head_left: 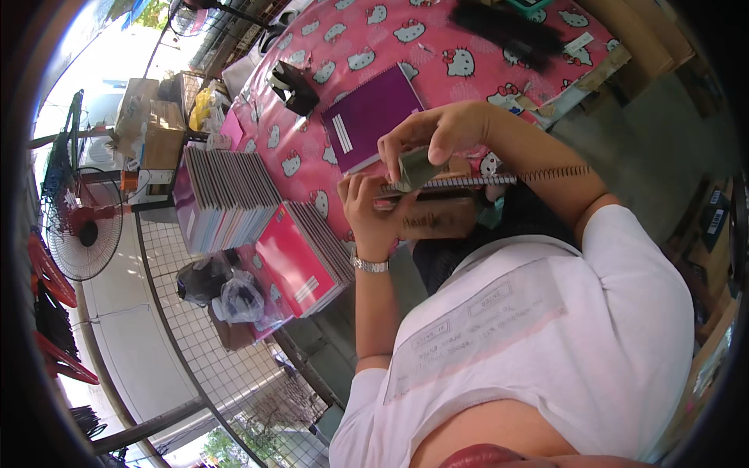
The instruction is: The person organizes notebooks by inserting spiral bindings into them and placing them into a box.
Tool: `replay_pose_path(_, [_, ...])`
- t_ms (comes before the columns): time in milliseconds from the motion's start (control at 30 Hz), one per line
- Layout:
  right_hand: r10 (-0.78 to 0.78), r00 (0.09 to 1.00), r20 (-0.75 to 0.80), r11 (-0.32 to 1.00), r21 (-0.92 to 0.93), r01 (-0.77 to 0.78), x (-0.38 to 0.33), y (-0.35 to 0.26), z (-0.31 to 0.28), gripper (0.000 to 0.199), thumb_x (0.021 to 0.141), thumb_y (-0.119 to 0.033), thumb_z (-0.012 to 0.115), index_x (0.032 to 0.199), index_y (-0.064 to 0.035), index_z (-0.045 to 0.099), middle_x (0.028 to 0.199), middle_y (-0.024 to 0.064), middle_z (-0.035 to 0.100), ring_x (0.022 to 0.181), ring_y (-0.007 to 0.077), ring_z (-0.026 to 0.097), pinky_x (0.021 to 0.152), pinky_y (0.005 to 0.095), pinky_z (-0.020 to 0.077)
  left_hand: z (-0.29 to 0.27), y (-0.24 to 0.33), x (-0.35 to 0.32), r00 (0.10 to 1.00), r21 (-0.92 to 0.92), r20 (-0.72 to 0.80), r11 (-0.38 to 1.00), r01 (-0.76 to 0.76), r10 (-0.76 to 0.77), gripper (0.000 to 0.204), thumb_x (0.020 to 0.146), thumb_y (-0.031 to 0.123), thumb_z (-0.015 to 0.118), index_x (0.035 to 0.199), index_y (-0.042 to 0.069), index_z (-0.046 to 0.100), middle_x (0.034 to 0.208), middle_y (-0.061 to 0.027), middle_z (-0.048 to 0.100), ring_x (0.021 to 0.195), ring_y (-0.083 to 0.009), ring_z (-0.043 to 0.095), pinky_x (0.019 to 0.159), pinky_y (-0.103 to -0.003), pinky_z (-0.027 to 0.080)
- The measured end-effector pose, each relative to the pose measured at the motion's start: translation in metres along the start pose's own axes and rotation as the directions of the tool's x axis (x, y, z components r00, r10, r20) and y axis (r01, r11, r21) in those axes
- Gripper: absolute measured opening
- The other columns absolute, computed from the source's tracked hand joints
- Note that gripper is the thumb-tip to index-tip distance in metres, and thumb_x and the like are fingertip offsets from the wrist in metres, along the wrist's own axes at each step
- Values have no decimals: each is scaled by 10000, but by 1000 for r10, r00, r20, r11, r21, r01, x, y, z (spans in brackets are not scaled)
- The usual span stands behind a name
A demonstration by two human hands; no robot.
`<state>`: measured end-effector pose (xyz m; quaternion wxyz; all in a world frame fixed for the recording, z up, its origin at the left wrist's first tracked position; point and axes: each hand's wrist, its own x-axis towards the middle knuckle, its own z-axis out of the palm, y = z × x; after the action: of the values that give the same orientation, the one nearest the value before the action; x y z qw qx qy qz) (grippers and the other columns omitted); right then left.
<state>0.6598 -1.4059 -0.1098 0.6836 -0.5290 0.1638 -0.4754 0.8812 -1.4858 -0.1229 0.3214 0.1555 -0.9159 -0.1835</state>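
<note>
A brown-covered spiral notebook (pixel 441 218) is held close to my body, its bound edge facing up. My left hand (pixel 367 207), with a metal watch on the wrist, grips its left end, fingers over the edge. My right hand (pixel 441 136) is bent over the same edge, thumb and fingers closed on a small greyish-green flat piece (pixel 420 169); its exact kind is unclear. A dark spiral coil (pixel 554 173) runs along the notebook's edge and sticks out past its right end, below my right forearm.
On the pink patterned table cover (pixel 355 86) lie a purple notebook (pixel 370 117), a black tape dispenser (pixel 292 87) and a dark bundle (pixel 507 35). Notebook stacks, one grey-edged (pixel 230 203) and one red-topped (pixel 300 253), stand left. Beyond them is a fan (pixel 84 226).
</note>
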Motion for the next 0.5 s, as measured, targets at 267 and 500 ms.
replay_pose_path(267, [191,958,-213,822,-498,-274,13,2,-12,573,692,-434,799,1072,-23,678,1045,95,572,1028,205,564,867,320,443,-7,-2,6,1000,-52,14,998,23,-22,393,584,120,869,882,50,623,931,-89,604,936,-319,554,826,-429,457])
replay_pose_path(500, [222,923,-314,663,-645,-379,30,5,-19,575,705,-340,812,1114,25,637,1047,72,642,979,140,598,887,274,449,-30,-26,7,967,-170,208,969,181,-144,293,671,-36,768,927,22,638,1005,-81,606,892,-222,600,772,-328,490])
